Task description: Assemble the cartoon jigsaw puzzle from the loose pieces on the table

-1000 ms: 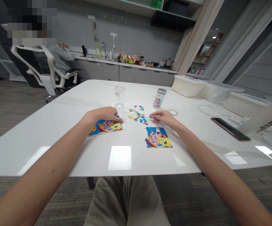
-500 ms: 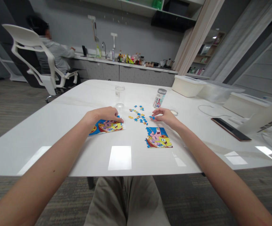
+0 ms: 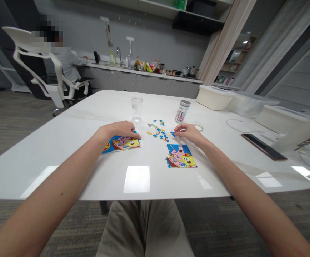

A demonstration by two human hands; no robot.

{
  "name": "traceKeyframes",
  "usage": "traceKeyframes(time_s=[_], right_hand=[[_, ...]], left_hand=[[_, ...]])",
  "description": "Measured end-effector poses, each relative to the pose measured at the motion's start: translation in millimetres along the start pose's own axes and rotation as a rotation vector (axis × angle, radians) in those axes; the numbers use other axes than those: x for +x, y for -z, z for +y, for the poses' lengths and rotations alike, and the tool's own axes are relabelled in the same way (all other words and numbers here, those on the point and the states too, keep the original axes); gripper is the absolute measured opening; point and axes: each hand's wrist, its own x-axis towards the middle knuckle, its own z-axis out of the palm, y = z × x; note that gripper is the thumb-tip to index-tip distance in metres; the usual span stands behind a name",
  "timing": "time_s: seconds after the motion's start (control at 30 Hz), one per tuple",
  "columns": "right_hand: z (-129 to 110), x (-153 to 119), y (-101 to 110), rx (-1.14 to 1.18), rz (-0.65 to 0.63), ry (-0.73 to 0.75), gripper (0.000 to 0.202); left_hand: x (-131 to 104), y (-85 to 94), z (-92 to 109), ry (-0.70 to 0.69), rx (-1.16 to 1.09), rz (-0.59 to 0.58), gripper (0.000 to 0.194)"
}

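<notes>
My left hand, fingers curled and thumb extended, holds the top edge of a printed picture card with cartoon figures in a boat; it covers part of the card. Between the thumb and fingers of my right hand is a small blue puzzle piece. Just left of that hand, loose puzzle pieces, mostly blue and some yellow, lie scattered. Below it rests a partly joined jigsaw puzzle with the same picture; its left edge is jagged with tabs.
Behind the pieces stand a clear jar and a printed canister; a round lid lies beside my right hand. Storage boxes, a dark flat device and a cable are at right. A person sits by the counter.
My right fingers have closed more tightly around the blue piece, with only a slight shift. My left hand and the card stay in place.
</notes>
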Motion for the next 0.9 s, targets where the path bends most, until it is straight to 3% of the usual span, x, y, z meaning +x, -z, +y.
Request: traceKeyframes(time_s=[0.37,0.53,0.73,0.9], right_hand=[[-3.0,0.1,-0.7,0.081,-0.025,-0.021,0.019],[-2.7,-1.1,-1.6,0.068,-0.011,-0.035,0.021],[-9.4,-2.9,-3.9,-0.007,0.015,-0.019,0.01],[-7.4,-2.2,-2.2,0.012,-0.027,0.007,0.016]], left_hand=[[0.2,-0.4,-0.1,-0.005,-0.001,0.001,0.07],[-0.6,0.3,0.7,0.004,0.0,-0.001,0.066],[2.6,-1.6,-2.3,-0.013,-0.009,0.012,0.065],[0.6,-0.1,-0.3,-0.004,-0.005,0.004,0.064]])
